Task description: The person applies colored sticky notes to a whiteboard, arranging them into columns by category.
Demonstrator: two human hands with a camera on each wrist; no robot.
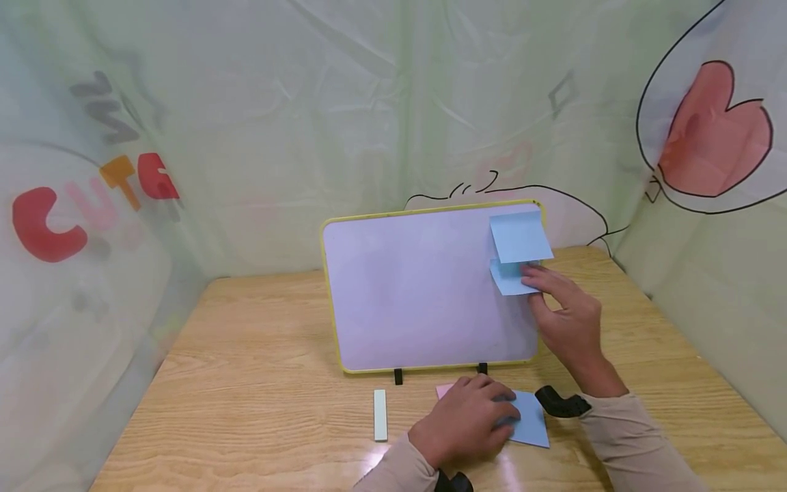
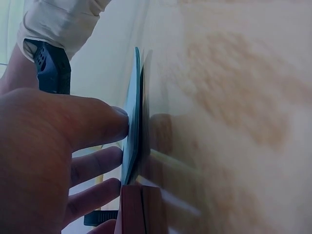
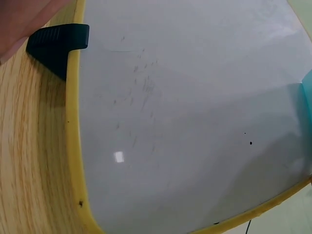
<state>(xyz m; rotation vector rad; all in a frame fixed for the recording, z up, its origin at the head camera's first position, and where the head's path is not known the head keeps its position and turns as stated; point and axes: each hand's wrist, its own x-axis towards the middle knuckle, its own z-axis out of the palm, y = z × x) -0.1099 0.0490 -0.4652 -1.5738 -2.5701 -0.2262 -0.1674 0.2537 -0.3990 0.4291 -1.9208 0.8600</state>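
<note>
Nearest to the person, the left hand (image 1: pixel 470 417) rested over the table (image 1: pixel 246 342) with its fingers loosely stretched on the blue pad (image 1: pixel 533 420); its thumb touched the pad's edge, and it did not grasp. The pink pad (image 1: pixel 444 389) lay beside the blue one, partly hidden under the same hand. To the left of them was a pale strip (image 1: pixel 380 415), well apart.

Farther on, the right hand (image 1: pixel 568 318) reached to the whiteboard (image 1: pixel 424 294). Its fingers, rather straight, touched the lower blue note (image 1: pixel 509 281), and the thumb stood near the corner; it seemed to press more than to pinch. This note was at the board's right side, just under the upper blue note (image 1: pixel 521 238), whose bottom edge stood away from the board.

One could fear some troubles here. The lower note might come off if its glue is not pressed well. The upper one might be bent by the fingers so near below it. A strong push could also tip the board, because it leaned on small black feet (image 1: pixel 398 376). Behind everything hung a printed curtain (image 1: pixel 277 137).
</note>
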